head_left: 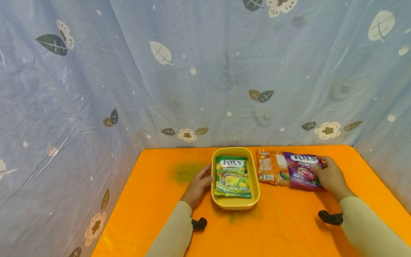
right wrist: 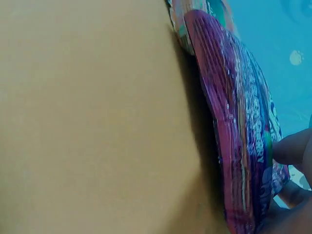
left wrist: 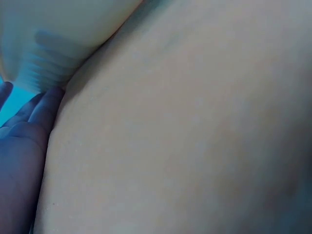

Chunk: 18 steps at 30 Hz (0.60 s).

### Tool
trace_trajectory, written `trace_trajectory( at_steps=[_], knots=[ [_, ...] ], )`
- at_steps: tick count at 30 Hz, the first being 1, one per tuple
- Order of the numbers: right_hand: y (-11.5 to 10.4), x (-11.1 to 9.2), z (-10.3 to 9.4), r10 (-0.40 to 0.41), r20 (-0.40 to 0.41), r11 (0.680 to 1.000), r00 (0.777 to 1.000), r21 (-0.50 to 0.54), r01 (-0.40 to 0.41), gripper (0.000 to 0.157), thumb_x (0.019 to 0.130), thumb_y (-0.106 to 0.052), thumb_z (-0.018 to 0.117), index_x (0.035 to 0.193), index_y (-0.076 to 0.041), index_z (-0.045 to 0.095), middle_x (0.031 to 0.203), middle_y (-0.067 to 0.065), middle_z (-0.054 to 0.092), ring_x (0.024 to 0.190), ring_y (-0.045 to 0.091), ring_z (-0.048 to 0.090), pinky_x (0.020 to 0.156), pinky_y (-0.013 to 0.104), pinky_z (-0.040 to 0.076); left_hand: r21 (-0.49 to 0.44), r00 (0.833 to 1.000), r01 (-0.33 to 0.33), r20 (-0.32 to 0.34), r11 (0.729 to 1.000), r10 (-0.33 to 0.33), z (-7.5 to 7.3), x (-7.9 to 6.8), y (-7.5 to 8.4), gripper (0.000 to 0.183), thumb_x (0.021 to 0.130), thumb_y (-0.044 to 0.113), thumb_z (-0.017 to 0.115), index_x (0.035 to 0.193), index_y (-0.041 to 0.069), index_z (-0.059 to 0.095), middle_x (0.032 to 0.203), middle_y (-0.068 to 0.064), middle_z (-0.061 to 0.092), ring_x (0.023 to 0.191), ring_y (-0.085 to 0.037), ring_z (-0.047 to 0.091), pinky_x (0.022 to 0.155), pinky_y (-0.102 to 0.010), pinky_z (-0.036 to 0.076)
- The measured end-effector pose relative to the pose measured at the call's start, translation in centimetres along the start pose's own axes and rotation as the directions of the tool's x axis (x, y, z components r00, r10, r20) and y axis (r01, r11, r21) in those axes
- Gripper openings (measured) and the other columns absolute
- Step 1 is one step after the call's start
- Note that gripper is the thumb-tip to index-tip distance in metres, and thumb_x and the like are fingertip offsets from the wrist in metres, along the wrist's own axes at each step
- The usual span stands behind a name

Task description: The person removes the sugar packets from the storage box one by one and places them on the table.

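Observation:
A yellow tray [head_left: 236, 205] holds a green Fox's Spring Tea candy bag [head_left: 232, 177], lying face up. My left hand [head_left: 198, 185] rests against the tray's left side, its fingertips at the wall. From the left wrist, those fingers [left wrist: 43, 109] look fairly straight beside the pale tray wall [left wrist: 53, 44]. My right hand [head_left: 332, 178] pinches the right end of a purple Fox's Berries candy bag [head_left: 303, 169], thumb on its front. The purple bag [right wrist: 234, 122] overlaps the edge of an orange candy bag [head_left: 271, 167], which lies right of the tray.
An orange tabletop [head_left: 282, 221] lies under everything. Blue curtain [head_left: 218, 89] with leaves and flowers hangs behind and at both sides. Black wrist-mounted pieces [head_left: 330, 217] stick out from both cream sleeves [head_left: 174, 230].

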State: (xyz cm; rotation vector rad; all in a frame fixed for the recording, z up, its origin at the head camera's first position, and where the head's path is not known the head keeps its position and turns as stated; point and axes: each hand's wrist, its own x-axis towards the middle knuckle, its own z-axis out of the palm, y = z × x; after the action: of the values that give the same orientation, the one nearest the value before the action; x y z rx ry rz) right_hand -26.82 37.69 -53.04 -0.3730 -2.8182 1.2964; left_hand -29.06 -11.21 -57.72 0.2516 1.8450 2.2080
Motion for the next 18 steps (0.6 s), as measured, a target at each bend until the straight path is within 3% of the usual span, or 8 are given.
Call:
trace_trajectory(
  at_steps=[3, 9, 14, 16, 18],
  knots=[
    [-0.1, 0.0, 0.3, 0.011, -0.024, 0.999, 1.000, -0.032, -0.012, 0.064, 0.114, -0.016, 0.057, 0.162, 0.014, 0.027, 0.138, 0.044, 0.043, 0.116, 0.058, 0.049, 0.103, 0.071, 0.050, 0.000, 1.000, -0.006, 0.004, 1.000, 0.006, 0.0, 0.0, -0.1, 0.069, 0.107, 0.013, 0.065, 0.171, 0.011, 0.039, 0.171, -0.014, 0.040, 0.152, -0.032, 0.044, 0.116, -0.041, 0.047],
    [0.4, -0.1, 0.3, 0.018, -0.045, 0.999, 0.999, -0.030, -0.019, 0.068, 0.112, -0.019, 0.061, 0.159, 0.017, 0.028, 0.144, 0.047, 0.040, 0.126, 0.064, 0.046, 0.105, 0.074, 0.047, -0.009, 1.000, 0.000, 0.004, 1.000, 0.001, 0.0, 0.0, -0.1, 0.069, 0.106, 0.012, 0.065, 0.171, 0.011, 0.039, 0.171, -0.013, 0.040, 0.153, -0.031, 0.043, 0.115, -0.040, 0.047],
    [1.2, -0.7, -0.2, 0.004, -0.024, 0.999, 1.000, 0.042, -0.003, 0.074, 0.113, -0.028, 0.060, 0.163, 0.015, 0.025, 0.150, 0.047, 0.036, 0.131, 0.065, 0.041, 0.106, 0.076, 0.044, -0.019, 1.000, 0.000, 0.005, 1.000, 0.000, 0.1, -0.1, 0.0, 0.069, 0.106, 0.011, 0.065, 0.170, 0.011, 0.039, 0.171, -0.013, 0.040, 0.153, -0.030, 0.043, 0.116, -0.041, 0.047],
    [1.5, -1.1, -0.6, 0.008, -0.009, 0.997, 1.000, 0.078, -0.008, 0.076, 0.114, -0.031, 0.059, 0.164, 0.014, 0.024, 0.152, 0.047, 0.036, 0.132, 0.064, 0.043, 0.105, 0.069, 0.050, -0.017, 1.000, -0.005, 0.009, 1.000, 0.005, 0.2, -0.1, 0.0, 0.069, 0.106, 0.010, 0.064, 0.171, 0.011, 0.038, 0.171, -0.013, 0.039, 0.154, -0.031, 0.042, 0.116, -0.041, 0.046],
    [1.8, -1.5, -1.0, 0.014, -0.002, 0.993, 1.000, 0.116, -0.013, 0.079, 0.113, -0.035, 0.059, 0.165, 0.013, 0.024, 0.153, 0.046, 0.037, 0.128, 0.059, 0.049, 0.098, 0.050, 0.060, -0.016, 1.000, -0.009, 0.009, 1.000, 0.009, 0.2, -0.1, 0.1, 0.069, 0.107, 0.011, 0.064, 0.171, 0.010, 0.038, 0.171, -0.014, 0.039, 0.154, -0.031, 0.041, 0.117, -0.041, 0.046]
  ],
)
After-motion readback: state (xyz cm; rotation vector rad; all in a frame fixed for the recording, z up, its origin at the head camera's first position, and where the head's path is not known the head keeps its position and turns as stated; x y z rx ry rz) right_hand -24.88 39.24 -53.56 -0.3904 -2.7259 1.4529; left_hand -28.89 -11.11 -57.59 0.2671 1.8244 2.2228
